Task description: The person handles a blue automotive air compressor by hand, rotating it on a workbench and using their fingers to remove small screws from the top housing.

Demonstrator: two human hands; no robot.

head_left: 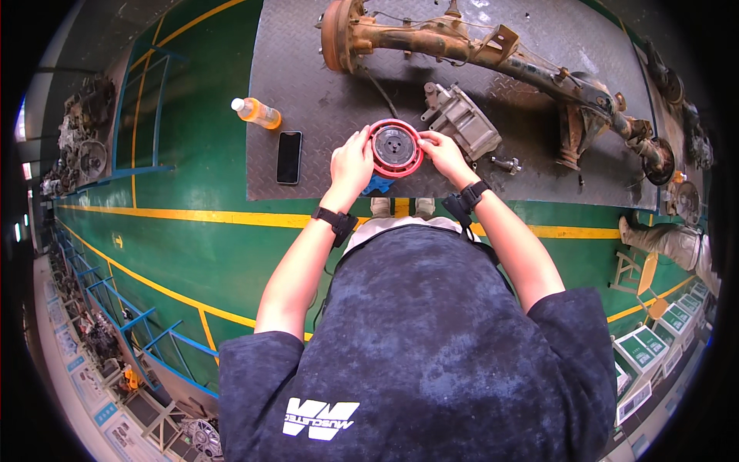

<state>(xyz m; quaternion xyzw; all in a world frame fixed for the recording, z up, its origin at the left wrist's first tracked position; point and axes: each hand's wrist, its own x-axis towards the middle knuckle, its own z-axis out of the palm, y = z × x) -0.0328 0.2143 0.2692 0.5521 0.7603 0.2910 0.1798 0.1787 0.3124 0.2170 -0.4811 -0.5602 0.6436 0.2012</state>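
Between my hands, near the front edge of the metal bench, is a round red-rimmed part with a black disc at its centre [394, 148]. My left hand [352, 163] grips its left rim, fingers along the far side. On the opposite rim my right hand [446, 157] pinches with thumb and fingertips. A blue crumpled thing [377, 185], maybe a cloth or glove, peeks out below the part. Just beyond my right hand lies a ribbed grey metal housing [465, 123], with a small metal fitting [506, 165] beside it. What lies under the red part is hidden.
A rusty vehicle axle [469, 48] spans the back of the patterned steel bench top [308, 77]. To the left are a black phone [289, 158] and an orange drink bottle [257, 113] lying tilted. Another person's leg [662, 239] and a yellow-seated chair [648, 274] are at right.
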